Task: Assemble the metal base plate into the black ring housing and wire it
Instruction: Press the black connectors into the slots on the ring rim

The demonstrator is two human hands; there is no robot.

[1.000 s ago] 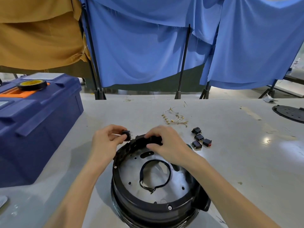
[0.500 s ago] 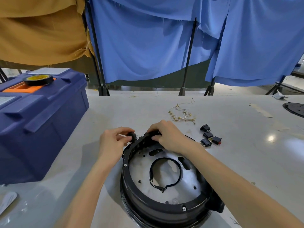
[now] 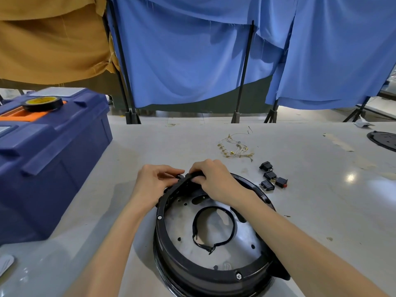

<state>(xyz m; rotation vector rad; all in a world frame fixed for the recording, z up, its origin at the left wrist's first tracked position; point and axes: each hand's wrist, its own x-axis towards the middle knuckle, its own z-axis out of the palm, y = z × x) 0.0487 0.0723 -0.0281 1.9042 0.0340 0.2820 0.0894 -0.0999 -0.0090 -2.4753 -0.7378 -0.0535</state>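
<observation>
The black ring housing (image 3: pixel 188 269) stands on the grey table near me, with the metal base plate (image 3: pixel 242 243) lying inside it. A black gasket loop (image 3: pixel 214 228) rests around the plate's centre hole. My left hand (image 3: pixel 153 185) is at the outside of the housing's far rim and pinches a small black switch, mostly hidden by its fingers. My right hand (image 3: pixel 216 181) grips the far rim from above, fingers curled over its edge. A bundle of thin wires with brass terminals (image 3: pixel 235 146) lies beyond the housing.
Several loose black switches (image 3: pixel 272 176) lie to the right of the housing. A blue toolbox (image 3: pixel 49 151) with a roll of black tape (image 3: pixel 42 102) on its lid stands at the left. A black disc (image 3: pixel 383 140) sits at the far right edge. Blue curtains hang behind.
My left hand has brought the small switch right up against the outside of the far rim. The right hand stays on the rim. The camera has tilted, shifting the view.
</observation>
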